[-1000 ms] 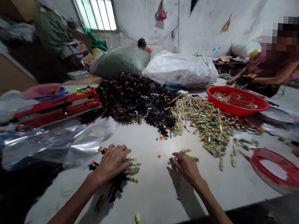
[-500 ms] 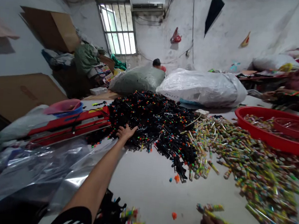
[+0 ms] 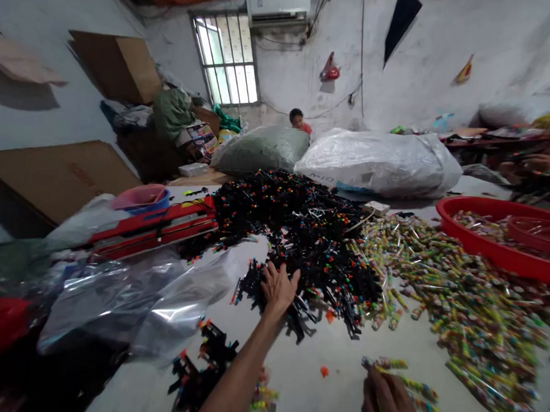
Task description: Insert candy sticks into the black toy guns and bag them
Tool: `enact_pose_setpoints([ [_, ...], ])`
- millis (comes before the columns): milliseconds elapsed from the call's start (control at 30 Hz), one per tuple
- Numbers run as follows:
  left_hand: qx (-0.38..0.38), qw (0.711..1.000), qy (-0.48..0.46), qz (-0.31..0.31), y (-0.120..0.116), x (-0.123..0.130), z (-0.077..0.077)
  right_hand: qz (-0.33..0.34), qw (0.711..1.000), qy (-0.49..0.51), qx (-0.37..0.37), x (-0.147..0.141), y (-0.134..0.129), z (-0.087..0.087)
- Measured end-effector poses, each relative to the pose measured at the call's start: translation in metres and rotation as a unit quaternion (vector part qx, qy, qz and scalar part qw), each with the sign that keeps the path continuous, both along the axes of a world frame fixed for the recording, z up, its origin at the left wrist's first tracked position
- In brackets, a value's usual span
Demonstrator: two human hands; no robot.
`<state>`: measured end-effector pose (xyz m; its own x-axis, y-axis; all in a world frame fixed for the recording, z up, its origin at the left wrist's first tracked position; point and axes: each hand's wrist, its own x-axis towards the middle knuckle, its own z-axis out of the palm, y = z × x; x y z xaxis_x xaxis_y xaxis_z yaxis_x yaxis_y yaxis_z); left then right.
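My left hand (image 3: 280, 288) lies with spread fingers on the near edge of a big pile of small black plastic pieces (image 3: 319, 253) with orange and green tips. My right hand (image 3: 390, 402) rests low on the white table (image 3: 309, 384), its fingers bent close together beside a few candy-filled tubes (image 3: 420, 387); what it holds, if anything, is hidden. Under my left forearm sits a smaller group of black pieces (image 3: 213, 346). A wide heap of yellow and multicoloured tubes (image 3: 475, 308) spreads over the right side. One orange bit (image 3: 324, 371) lies between my hands.
A red basin (image 3: 502, 247) stands at the right, near another person's hands (image 3: 541, 165). Clear plastic bags (image 3: 155, 304) and a red sealing device (image 3: 155, 229) are at the left. Large sacks (image 3: 381, 163) line the back, with a person (image 3: 300, 121) behind them.
My left hand has moved right and nearer, and black pieces have shifted with it, baring a patch of table behind. My right hand has stayed near the tubes. The view has turned slightly left.
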<state>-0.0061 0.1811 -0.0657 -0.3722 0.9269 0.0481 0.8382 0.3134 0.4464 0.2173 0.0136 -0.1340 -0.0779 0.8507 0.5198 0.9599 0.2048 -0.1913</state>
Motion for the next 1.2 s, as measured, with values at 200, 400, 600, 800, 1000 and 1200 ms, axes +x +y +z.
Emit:
enact_pose_setpoints([
  [200, 0.020, 0.995, -0.077, -0.054, -0.033, 0.009, 0.011, -0.028, 0.999, 0.013, -0.012, -0.006, -0.002, 0.016],
  [400, 0.128, 0.973, -0.166, -0.093, -0.056, -0.015, 0.026, -0.020, 1.000, 0.021, 0.010, -0.007, -0.003, 0.020],
  [600, 0.194, 0.923, -0.300, -0.147, -0.109, -0.023, 0.044, 0.014, 0.986, 0.163, -0.042, -0.015, -0.017, 0.035],
  [800, 0.008, 0.770, -0.630, -0.099, -0.189, -0.001, 0.051, 0.056, 0.786, 0.553, -0.268, -0.030, -0.042, 0.091],
  [1000, -0.052, 0.849, -0.481, -0.214, -0.229, 0.015, 0.052, 0.109, 0.694, 0.639, -0.313, -0.043, -0.065, 0.115],
  [1200, 0.040, 0.910, -0.193, -0.365, -0.238, 0.013, 0.054, 0.182, 0.719, 0.571, -0.352, -0.035, -0.069, 0.123],
])
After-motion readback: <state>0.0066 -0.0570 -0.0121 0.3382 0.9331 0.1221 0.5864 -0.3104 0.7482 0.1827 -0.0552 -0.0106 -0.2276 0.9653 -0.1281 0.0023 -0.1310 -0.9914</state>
